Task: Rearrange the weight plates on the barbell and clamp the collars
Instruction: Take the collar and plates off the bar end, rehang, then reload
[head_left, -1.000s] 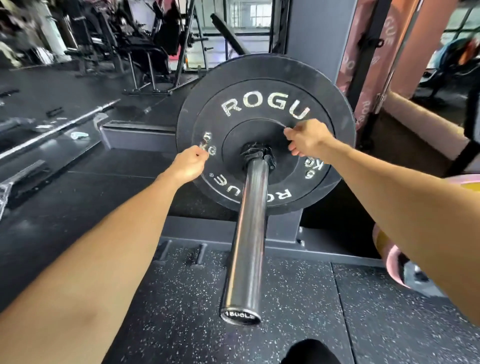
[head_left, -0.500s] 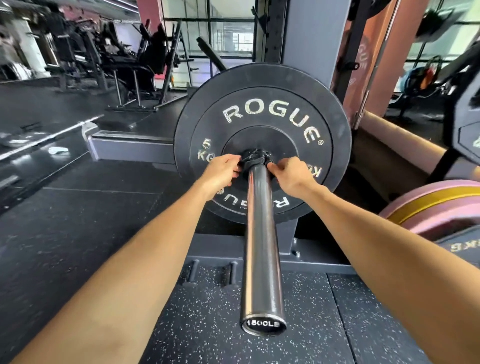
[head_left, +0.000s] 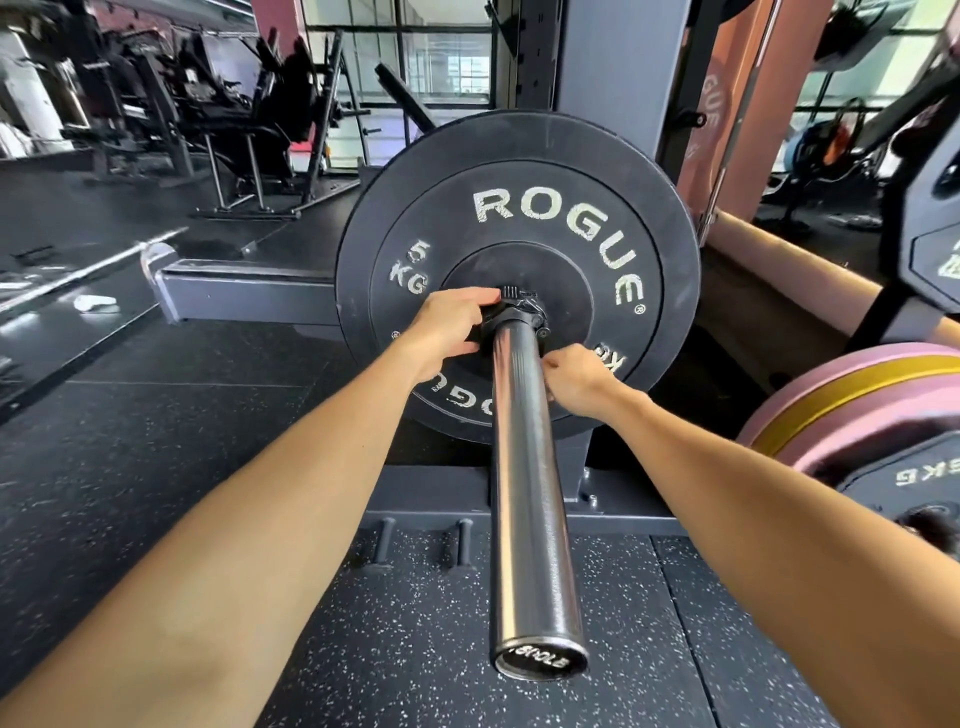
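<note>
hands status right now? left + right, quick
Left hand: grips the black collar on the barbell sleeve, against the black plate.
Right hand: fingers curled at the collar's lower right; grip hidden, cannot tell.

Black plate: "ROGUE", "5 KG". Barbell sleeve end cap: lettering blurred.

I'm looking at a gym: speckled rubber flooring, a black ROGUE bumper plate on a steel barbell sleeve, a rack upright, stacked pink plates, and what seem to be exercise machines beyond.
</note>
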